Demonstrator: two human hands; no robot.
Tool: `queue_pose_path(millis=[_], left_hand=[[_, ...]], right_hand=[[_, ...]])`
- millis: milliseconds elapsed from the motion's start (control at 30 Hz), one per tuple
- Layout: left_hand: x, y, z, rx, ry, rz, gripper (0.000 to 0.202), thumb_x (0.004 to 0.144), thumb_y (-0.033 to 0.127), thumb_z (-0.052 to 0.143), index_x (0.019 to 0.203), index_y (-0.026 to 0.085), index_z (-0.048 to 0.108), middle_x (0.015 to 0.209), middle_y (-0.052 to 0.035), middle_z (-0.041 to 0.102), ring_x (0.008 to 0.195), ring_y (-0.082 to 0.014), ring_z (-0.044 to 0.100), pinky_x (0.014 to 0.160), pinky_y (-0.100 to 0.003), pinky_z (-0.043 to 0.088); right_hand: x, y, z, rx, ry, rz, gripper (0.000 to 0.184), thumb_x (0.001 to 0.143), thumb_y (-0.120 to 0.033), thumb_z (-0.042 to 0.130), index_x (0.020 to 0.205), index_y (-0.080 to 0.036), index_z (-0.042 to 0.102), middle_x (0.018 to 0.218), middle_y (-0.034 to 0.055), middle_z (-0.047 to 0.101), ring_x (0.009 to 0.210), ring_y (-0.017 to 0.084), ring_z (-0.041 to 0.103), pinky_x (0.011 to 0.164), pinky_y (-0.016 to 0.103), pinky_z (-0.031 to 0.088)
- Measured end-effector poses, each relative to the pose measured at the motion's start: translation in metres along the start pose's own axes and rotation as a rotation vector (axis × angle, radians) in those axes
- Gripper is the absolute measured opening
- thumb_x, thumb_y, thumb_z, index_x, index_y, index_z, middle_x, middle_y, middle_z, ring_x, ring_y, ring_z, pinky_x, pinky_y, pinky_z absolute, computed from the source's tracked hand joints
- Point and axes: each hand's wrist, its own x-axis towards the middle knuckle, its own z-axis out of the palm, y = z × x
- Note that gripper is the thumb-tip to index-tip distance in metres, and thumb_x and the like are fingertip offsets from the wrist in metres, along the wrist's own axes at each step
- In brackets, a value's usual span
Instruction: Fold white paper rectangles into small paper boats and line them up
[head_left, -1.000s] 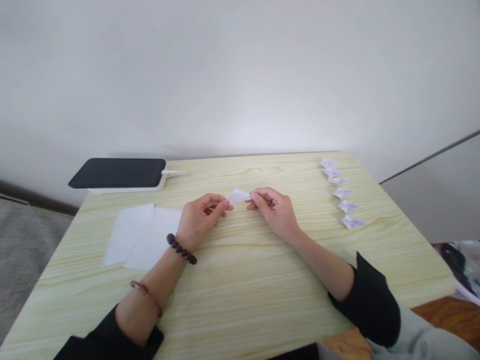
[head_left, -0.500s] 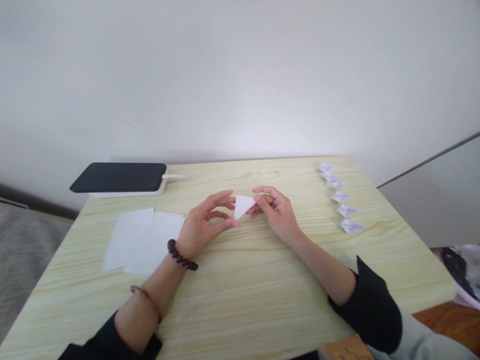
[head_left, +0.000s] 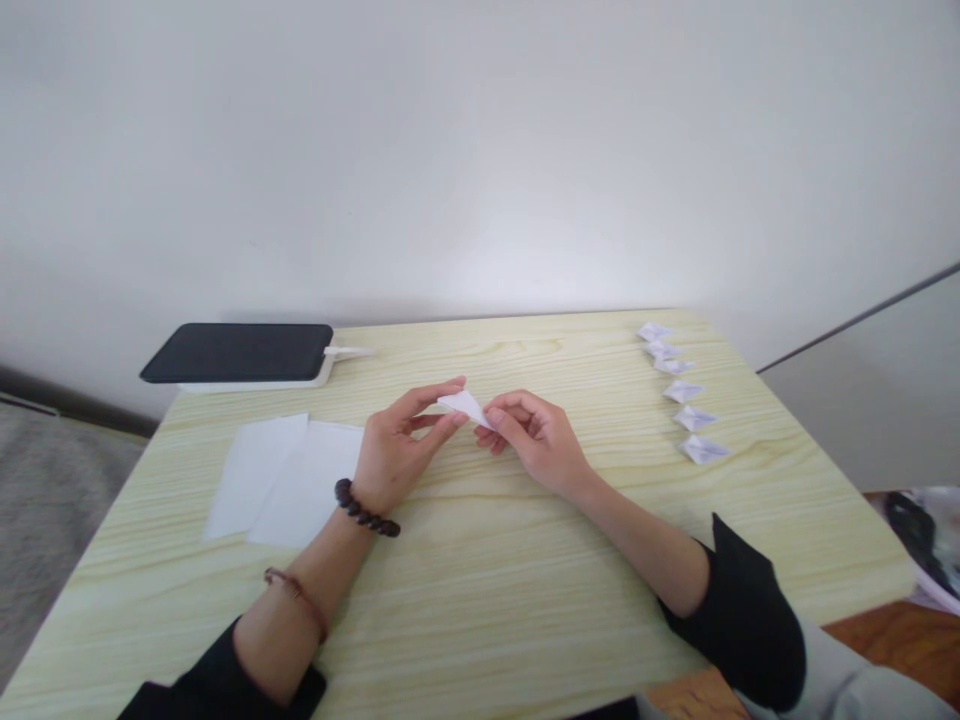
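Above the middle of the table, a small folded piece of white paper [head_left: 465, 403] is held between both hands. My left hand [head_left: 405, 435] grips its left end, thumb below and fingertips above. The lower right tip is pinched between the thumb and fingers of my right hand [head_left: 536, 440]. The paper looks narrow and pointed, tilting down to the right. Part of it is covered by the fingertips.
White paper sheets [head_left: 300, 480] lie left of my left hand. Behind them, a black phone [head_left: 240, 352] rests on a white block with a white cable [head_left: 349, 351]. Several small folded paper pieces [head_left: 690, 418] form a column at the table's [head_left: 525, 600] right side.
The folded paper has turned and now shows a narrower shape, tilting down to the right. My right hand has moved slightly left and down; both hands still hold the paper.
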Motion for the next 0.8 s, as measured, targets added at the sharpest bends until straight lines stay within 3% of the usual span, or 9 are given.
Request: queue_pose_path(millis=[167,400,633,800], left_hand=[[0.0,0.0,0.0,-0.012,-0.032,-0.051,0.033,0.08,0.037,0.066,0.107,0.018,0.066,0.111,-0.0072,0.07,0.091,-0.0186,0.069,0.083,-0.03,0.056],[0.002,0.003,-0.001,0.034,-0.075,-0.081,0.035,0.079,0.039,0.066,0.104,0.015,0.069,0.107,-0.0079,0.071,0.091,-0.0198,0.069,0.084,-0.03,0.056],[0.003,0.002,0.008,0.053,-0.021,-0.079,0.033,0.078,0.038,0.066,0.099,0.013,0.069,0.103,-0.0087,0.072,0.087,-0.0193,0.069,0.081,-0.03,0.057],[0.003,0.001,0.02,0.102,0.013,-0.075,0.031,0.078,0.037,0.064,0.098,0.013,0.069,0.102,-0.0083,0.072,0.083,-0.019,0.069,0.079,-0.031,0.058]], right_hand=[[-0.001,0.0,0.001,-0.234,0.008,-0.107,0.016,0.081,-0.033,0.063,0.084,-0.018,0.062,0.077,0.0034,0.07,0.067,0.013,0.065,0.061,0.023,0.05],[0.0,-0.001,-0.002,-0.415,0.037,-0.233,0.013,0.082,-0.031,0.061,0.081,-0.019,0.062,0.074,0.0021,0.069,0.063,0.012,0.064,0.06,0.022,0.051],[0.004,0.0,-0.004,-0.809,0.089,-0.482,0.012,0.087,-0.023,0.051,0.09,-0.018,0.061,0.08,0.0032,0.07,0.067,0.012,0.065,0.063,0.022,0.049],[0.008,0.003,-0.002,-0.982,0.105,-0.402,0.013,0.087,-0.025,0.051,0.085,-0.019,0.062,0.073,0.0024,0.069,0.066,0.014,0.064,0.062,0.023,0.046]])
